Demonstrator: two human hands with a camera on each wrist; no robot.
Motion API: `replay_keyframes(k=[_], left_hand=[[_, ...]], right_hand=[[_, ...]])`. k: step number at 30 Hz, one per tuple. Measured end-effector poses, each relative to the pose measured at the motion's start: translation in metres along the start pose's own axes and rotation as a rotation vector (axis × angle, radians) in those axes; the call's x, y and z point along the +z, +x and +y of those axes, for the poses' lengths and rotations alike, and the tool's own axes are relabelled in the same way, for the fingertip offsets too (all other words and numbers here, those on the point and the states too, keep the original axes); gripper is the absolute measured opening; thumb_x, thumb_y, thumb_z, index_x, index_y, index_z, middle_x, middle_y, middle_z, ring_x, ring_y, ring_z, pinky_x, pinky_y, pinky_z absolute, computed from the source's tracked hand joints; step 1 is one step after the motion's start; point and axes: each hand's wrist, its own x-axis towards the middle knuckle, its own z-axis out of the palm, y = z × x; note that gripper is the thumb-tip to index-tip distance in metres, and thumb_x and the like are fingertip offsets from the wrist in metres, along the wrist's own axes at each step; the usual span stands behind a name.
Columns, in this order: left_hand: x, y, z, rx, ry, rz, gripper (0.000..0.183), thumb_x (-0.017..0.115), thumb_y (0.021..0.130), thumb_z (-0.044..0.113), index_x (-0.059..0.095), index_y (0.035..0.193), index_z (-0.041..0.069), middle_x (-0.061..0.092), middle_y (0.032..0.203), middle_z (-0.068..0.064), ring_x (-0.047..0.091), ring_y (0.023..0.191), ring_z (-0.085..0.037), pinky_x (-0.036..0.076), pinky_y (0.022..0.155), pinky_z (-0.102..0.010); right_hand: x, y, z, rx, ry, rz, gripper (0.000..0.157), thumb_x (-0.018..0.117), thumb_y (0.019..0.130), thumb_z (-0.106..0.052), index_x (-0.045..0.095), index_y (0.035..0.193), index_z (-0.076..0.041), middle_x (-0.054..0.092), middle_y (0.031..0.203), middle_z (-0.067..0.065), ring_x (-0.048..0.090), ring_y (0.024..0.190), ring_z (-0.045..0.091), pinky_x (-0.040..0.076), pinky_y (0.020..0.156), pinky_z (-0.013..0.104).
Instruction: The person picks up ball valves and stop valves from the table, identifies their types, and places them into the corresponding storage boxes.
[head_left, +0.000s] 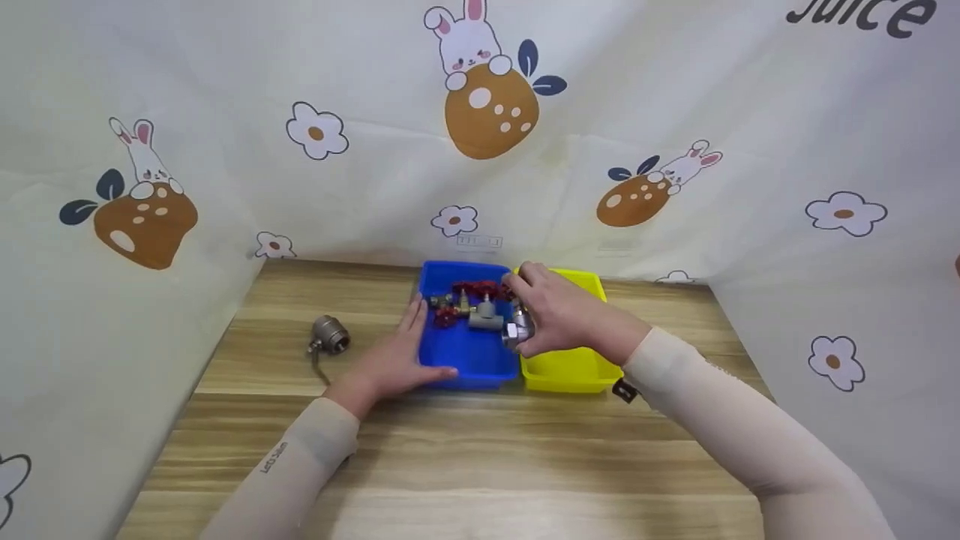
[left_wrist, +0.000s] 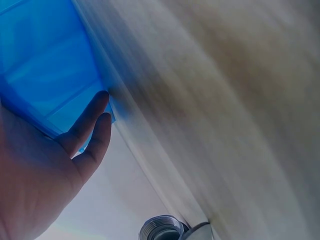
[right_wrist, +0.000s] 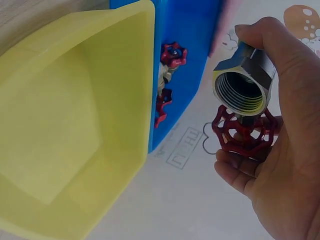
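Note:
My right hand point(head_left: 559, 311) grips a metal gate valve point(right_wrist: 246, 82) with a red handwheel point(right_wrist: 242, 132), above where the blue bin and the yellow bin meet. In the right wrist view the valve's threaded opening faces the camera, and fingers curl about the handwheel. My left hand point(head_left: 386, 365) rests along the left side of the blue bin point(head_left: 469, 382), fingers extended and the thumb at its front edge. Inside that bin lie several valves, among them a grey one point(head_left: 486, 320) and one with a red handwheel point(head_left: 445, 316).
The yellow bin point(head_left: 570, 383) stands against the right side of the blue one, its bottom bare in the right wrist view. On the wooden table point(head_left: 480, 465), left of my left hand, lies a metal ball valve point(head_left: 330, 334) with a lever. A printed cloth point(head_left: 375, 187) hangs behind the bins.

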Motion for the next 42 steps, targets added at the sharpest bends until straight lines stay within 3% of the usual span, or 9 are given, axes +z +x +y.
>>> replay_keyframes(k=[7,14,27,34,42], left_hand=[[0.000,0.001,0.000,-0.009,0.008,0.002,0.147,0.067,0.077,0.098,-0.001,0.179,0.016,-0.012,0.186,-0.004,0.039,0.158,-0.052,0.044,0.119,-0.068],[-0.001,-0.001,0.002,0.028,-0.013,0.013,0.144,0.072,0.082,0.091,0.000,0.178,0.012,-0.011,0.186,-0.008,0.034,0.160,-0.051,0.040,0.123,-0.066],[0.000,-0.001,0.001,0.027,0.003,0.014,0.137,0.076,0.087,0.082,0.001,0.179,0.011,-0.010,0.186,-0.007,0.033,0.161,-0.050,0.039,0.124,-0.066],[-0.001,-0.001,0.000,0.058,0.020,0.029,0.141,0.070,0.085,0.089,0.002,0.178,0.008,-0.008,0.186,-0.012,0.034,0.161,-0.048,0.039,0.125,-0.062],[-0.001,-0.002,0.001,0.074,-0.004,0.026,0.137,0.076,0.089,0.080,0.001,0.178,0.007,-0.010,0.185,-0.012,0.030,0.163,-0.047,0.037,0.127,-0.061]], right_hand=[[-0.004,0.014,-0.009,-0.047,-0.026,-0.017,0.104,0.089,0.081,-0.064,0.045,0.161,-0.016,0.051,0.132,0.007,0.051,0.119,0.022,0.056,0.102,0.036],[-0.006,0.031,-0.016,-0.061,-0.023,-0.041,0.102,0.091,0.079,-0.060,0.046,0.160,-0.017,0.052,0.130,0.004,0.052,0.114,0.020,0.056,0.100,0.034],[-0.010,0.051,-0.031,-0.092,-0.062,-0.103,0.107,0.097,0.077,-0.055,0.043,0.163,-0.020,0.053,0.145,0.006,0.055,0.128,0.021,0.052,0.117,0.040],[-0.012,0.061,-0.037,-0.099,-0.079,-0.129,0.107,0.098,0.077,-0.053,0.043,0.163,-0.021,0.054,0.142,0.005,0.055,0.128,0.021,0.052,0.118,0.041],[-0.008,0.073,-0.044,-0.112,-0.120,-0.176,0.106,0.099,0.076,-0.051,0.044,0.160,-0.018,0.055,0.141,0.008,0.057,0.127,0.024,0.054,0.116,0.043]])
